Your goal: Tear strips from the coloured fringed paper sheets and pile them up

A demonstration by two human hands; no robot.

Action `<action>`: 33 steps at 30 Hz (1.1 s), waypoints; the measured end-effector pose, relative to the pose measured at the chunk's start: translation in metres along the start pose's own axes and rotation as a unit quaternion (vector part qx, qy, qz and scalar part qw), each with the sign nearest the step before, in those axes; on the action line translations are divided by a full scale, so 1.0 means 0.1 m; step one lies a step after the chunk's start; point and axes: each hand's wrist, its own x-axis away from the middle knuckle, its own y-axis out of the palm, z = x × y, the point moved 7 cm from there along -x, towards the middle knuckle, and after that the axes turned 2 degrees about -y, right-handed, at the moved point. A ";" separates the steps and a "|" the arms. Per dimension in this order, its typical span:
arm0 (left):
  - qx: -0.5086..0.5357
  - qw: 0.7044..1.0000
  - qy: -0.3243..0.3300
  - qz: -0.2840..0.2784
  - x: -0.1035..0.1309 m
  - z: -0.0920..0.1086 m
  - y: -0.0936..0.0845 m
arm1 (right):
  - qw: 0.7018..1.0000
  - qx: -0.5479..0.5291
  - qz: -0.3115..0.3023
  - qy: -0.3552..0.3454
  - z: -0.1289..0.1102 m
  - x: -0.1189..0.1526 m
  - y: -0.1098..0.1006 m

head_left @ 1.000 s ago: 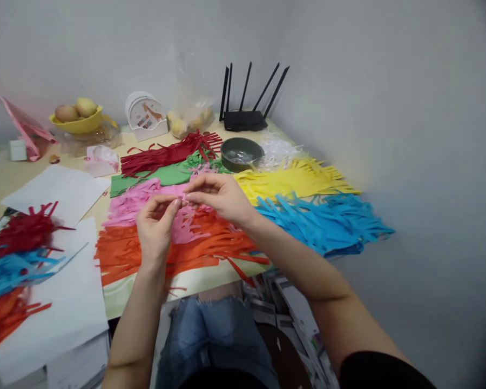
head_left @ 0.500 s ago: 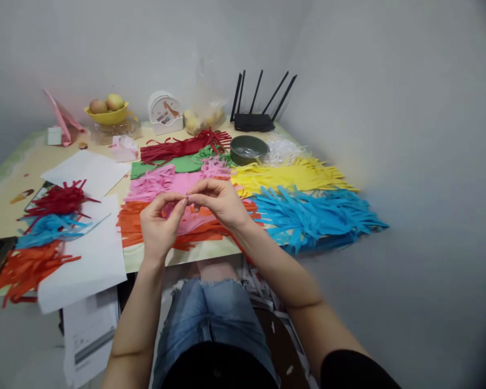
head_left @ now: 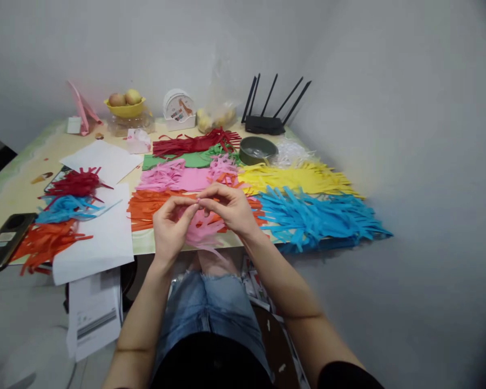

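My left hand [head_left: 170,222] and my right hand [head_left: 231,209] meet fingertip to fingertip above the table's front edge. Both pinch the top of a pink fringed paper tassel [head_left: 203,231], whose strips hang down below the fingers; the pinched end itself is mostly covered. Behind and under my hands lies a stack of orange fringed paper [head_left: 149,209]. Farther back are pink fringed paper [head_left: 194,179], green fringed paper [head_left: 186,160] and dark red fringed paper [head_left: 190,145]. Right of my hands spread yellow fringed paper [head_left: 297,178] and blue fringed paper [head_left: 319,216].
On the left, dark red [head_left: 75,182], blue [head_left: 67,208] and orange tassels [head_left: 51,242] lie partly on white paper sheets [head_left: 109,232], with a phone [head_left: 6,243] beside them. At the back stand a dark green bowl [head_left: 258,150], a black router [head_left: 264,125] and a yellow fruit basket [head_left: 125,111].
The view has shifted, so the table things appear farther right. Both hands keep their pinch, and the pink strips now hang lower, past the table's front edge.
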 end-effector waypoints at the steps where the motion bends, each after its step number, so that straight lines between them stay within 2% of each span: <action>1: 0.008 1.000 -0.008 -0.010 0.02 -0.01 0.00 | 1.000 0.001 0.001 0.005 0.01 0.02 0.01; 3: 0.005 1.000 -0.009 -0.002 0.06 -0.02 -0.04 | 1.000 -0.004 0.001 0.020 0.03 0.06 0.04; 7: -0.044 0.996 0.046 0.058 0.15 0.05 -0.13 | 1.000 -0.013 0.000 0.024 0.05 0.11 0.11; 10: -0.015 0.997 0.045 0.062 0.20 0.05 -0.12 | 0.999 -0.037 0.007 0.021 0.08 0.14 0.15; 13: 0.007 0.994 0.058 0.094 0.24 0.07 -0.13 | 0.998 -0.048 0.036 0.020 0.13 0.18 0.16; 17: 0.004 0.989 0.122 0.079 0.28 0.16 -0.10 | 0.998 -0.043 0.048 0.025 0.18 0.23 0.22; 19: 0.005 0.992 0.106 0.066 0.29 0.14 -0.09 | 0.997 -0.047 0.058 0.029 0.21 0.25 0.23; 22: -0.021 0.993 0.059 0.099 0.31 0.09 -0.13 | 0.996 -0.003 0.084 -0.002 0.16 0.28 0.23; 25: -0.053 0.988 0.095 0.114 0.34 0.15 -0.15 | 0.993 0.038 0.101 -0.057 0.06 0.31 0.23; 27: -0.039 0.989 0.114 0.090 0.34 0.16 -0.13 | 0.992 0.041 0.094 -0.072 0.03 0.31 0.23; 30: -0.023 0.995 0.075 0.061 0.32 0.10 -0.14 | 0.993 0.067 0.072 -0.064 0.03 0.30 0.24; 33: -0.062 0.991 0.071 0.092 0.35 0.08 -0.20 | 0.980 0.154 0.064 -0.109 -0.05 0.30 0.24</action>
